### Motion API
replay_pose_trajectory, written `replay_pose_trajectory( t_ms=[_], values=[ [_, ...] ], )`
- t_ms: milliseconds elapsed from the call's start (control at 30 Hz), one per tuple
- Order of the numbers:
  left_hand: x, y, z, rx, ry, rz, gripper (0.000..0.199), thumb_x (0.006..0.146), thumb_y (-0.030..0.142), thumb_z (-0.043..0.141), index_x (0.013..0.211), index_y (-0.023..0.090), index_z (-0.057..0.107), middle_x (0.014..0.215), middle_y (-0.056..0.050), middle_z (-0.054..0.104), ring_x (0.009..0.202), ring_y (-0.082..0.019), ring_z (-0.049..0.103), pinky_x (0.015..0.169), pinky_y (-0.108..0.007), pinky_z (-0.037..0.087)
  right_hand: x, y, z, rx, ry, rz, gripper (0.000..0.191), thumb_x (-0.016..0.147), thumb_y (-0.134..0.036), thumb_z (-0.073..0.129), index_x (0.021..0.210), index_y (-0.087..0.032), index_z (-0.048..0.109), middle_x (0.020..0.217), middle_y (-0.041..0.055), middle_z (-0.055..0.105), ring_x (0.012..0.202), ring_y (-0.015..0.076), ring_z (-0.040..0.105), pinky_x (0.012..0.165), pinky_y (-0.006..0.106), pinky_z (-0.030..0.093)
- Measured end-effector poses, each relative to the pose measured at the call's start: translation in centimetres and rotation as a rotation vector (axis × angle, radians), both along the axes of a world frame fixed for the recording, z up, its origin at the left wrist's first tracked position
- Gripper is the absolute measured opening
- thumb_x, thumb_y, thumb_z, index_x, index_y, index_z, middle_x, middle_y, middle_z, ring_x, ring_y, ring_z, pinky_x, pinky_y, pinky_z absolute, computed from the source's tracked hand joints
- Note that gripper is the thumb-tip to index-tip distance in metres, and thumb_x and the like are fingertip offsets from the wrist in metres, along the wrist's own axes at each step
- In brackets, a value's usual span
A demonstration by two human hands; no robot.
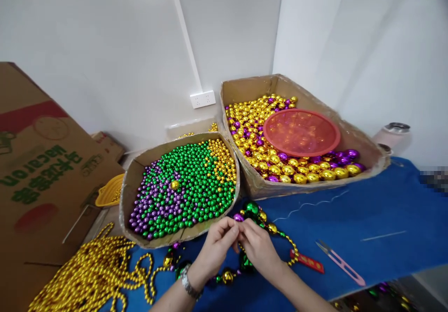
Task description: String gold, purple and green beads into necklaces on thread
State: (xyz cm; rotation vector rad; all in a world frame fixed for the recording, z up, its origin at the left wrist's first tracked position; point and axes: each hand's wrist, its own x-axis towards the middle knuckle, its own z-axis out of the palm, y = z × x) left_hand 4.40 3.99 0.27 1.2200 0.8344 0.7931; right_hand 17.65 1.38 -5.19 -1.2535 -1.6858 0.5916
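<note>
Head: strand (251, 208) beside small box (191, 231) of beads (191, 183); larger box (247, 88) holds balls (250, 137), bowl (301, 133).

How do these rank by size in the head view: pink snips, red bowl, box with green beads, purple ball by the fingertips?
1. Box with green beads
2. Red bowl
3. Pink snips
4. Purple ball

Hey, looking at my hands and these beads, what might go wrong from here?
The left hand and right hand meet at something too small to make out, so it might slip. The smaller bead box, open and full of loose beads, stands just beyond the left hand; a knock could spill some. The pink snips lie with blades bare on the blue cloth, so a careless reach could mean a nick.
</note>
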Motion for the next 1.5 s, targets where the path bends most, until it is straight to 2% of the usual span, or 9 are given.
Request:
replay_pose_trajectory(
  t_ms=[233, 667, 833, 1033, 1100, 1200, 1333, 1433, 1500],
  values=[
    [-0.4, 0.1, -0.3, -0.030, -0.020, 0.060, 0.028, 0.082, 0.040, 0.060, 0.082, 0.013, 0.062, 0.070, -0.002, 0.059, 0.054, -0.010, 0.051, 0.054, -0.022, 0.044, 0.4, -0.2, -0.4, 0.061, -0.002, -0.117, 0.021, 0.094, -0.021, 0.036, 0.092, -0.022, 0.057, 0.089, 0.0087, 0.061, 0.085, 0.0213, 0.058, 0.077, 0.037, 0.047],
    [-0.6, 0.1, -0.3, -0.016, -0.038, 0.069, 0.026, 0.083, 0.038, 0.059, 0.083, 0.013, 0.063, 0.070, -0.002, 0.059, 0.055, -0.010, 0.052, 0.056, -0.022, 0.045, 2.3, -0.9, 2.5, -0.077, 0.091, -0.065, 0.013, 0.091, -0.031, 0.049, 0.090, -0.022, 0.059, 0.079, 0.0020, 0.068, 0.071, 0.0163, 0.064, 0.064, 0.027, 0.050],
    [-0.6, 0.2, -0.3, 0.005, -0.021, 0.066, 0.025, 0.083, 0.038, 0.059, 0.083, 0.013, 0.063, 0.070, -0.002, 0.059, 0.056, -0.010, 0.052, 0.057, -0.023, 0.044, 3.5, -0.7, 3.6, -0.072, 0.093, 0.011, 0.021, 0.088, -0.033, 0.053, 0.104, -0.026, 0.065, 0.097, 0.0048, 0.070, 0.087, 0.0209, 0.064, 0.080, 0.035, 0.049],
    [-0.9, 0.0, -0.3, 0.166, 0.153, 0.054, 0.026, 0.087, 0.039, 0.052, 0.085, 0.016, 0.063, 0.076, -0.004, 0.062, 0.065, -0.015, 0.055, 0.063, -0.026, 0.044, 4.5, -0.9, 4.0, -0.164, 0.139, 0.009, 0.022, 0.091, -0.037, 0.048, 0.084, -0.025, 0.065, 0.076, 0.0041, 0.066, 0.071, 0.0188, 0.061, 0.069, 0.032, 0.048],
    [-1.3, -0.1, -0.4, 0.311, 0.260, 0.119, 0.022, 0.087, 0.036, 0.052, 0.083, 0.018, 0.064, 0.079, -0.005, 0.062, 0.072, -0.016, 0.054, 0.069, -0.026, 0.041, 4.8, -1.0, 3.9, -0.237, 0.251, 0.016, 0.025, 0.093, -0.039, 0.043, 0.083, -0.024, 0.061, 0.076, 0.0030, 0.065, 0.070, 0.0172, 0.061, 0.065, 0.031, 0.049],
    [-1.9, -0.3, -0.7, 0.402, 0.329, 0.210, 0.018, 0.085, 0.033, 0.056, 0.076, 0.019, 0.064, 0.073, -0.003, 0.057, 0.070, -0.015, 0.049, 0.071, -0.026, 0.037, 5.1, -1.1, 3.6, -0.362, 0.801, 0.043, 0.022, 0.089, -0.044, 0.050, 0.088, -0.024, 0.058, 0.096, 0.0047, 0.067, 0.094, 0.0199, 0.062, 0.079, 0.037, 0.050],
    [-1.4, -0.5, -1.3, 0.027, 0.043, 0.127, 0.023, 0.088, 0.036, 0.051, 0.074, 0.018, 0.057, 0.076, -0.003, 0.057, 0.061, -0.013, 0.047, 0.056, -0.025, 0.036, 4.8, -0.9, 3.2, -0.410, 1.426, 0.048, 0.019, 0.077, -0.040, 0.068, 0.082, -0.026, 0.056, 0.077, -0.0029, 0.062, 0.085, 0.0169, 0.062, 0.093, 0.045, 0.044],
    [-0.3, -0.5, -1.6, -0.258, -0.345, 0.038, 0.023, 0.088, 0.036, 0.048, 0.073, 0.019, 0.046, 0.092, -0.006, 0.060, 0.055, -0.012, 0.049, 0.047, -0.023, 0.034, 4.5, -0.7, 3.1, -0.409, 1.498, 0.017, 0.020, 0.076, -0.038, 0.069, 0.079, -0.025, 0.053, 0.058, -0.0088, 0.039, 0.054, 0.0084, 0.047, 0.076, 0.035, 0.051],
    [0.3, -0.4, -1.7, -0.329, -0.495, -0.014, 0.023, 0.088, 0.036, 0.048, 0.074, 0.020, 0.042, 0.078, -0.003, 0.060, 0.048, -0.010, 0.046, 0.044, -0.022, 0.031, 4.6, -0.5, 3.1, -0.406, 1.477, -0.001, 0.021, 0.076, -0.037, 0.069, 0.080, -0.025, 0.053, 0.059, -0.0091, 0.031, 0.048, 0.0064, 0.036, 0.057, 0.024, 0.047]
  ],
)
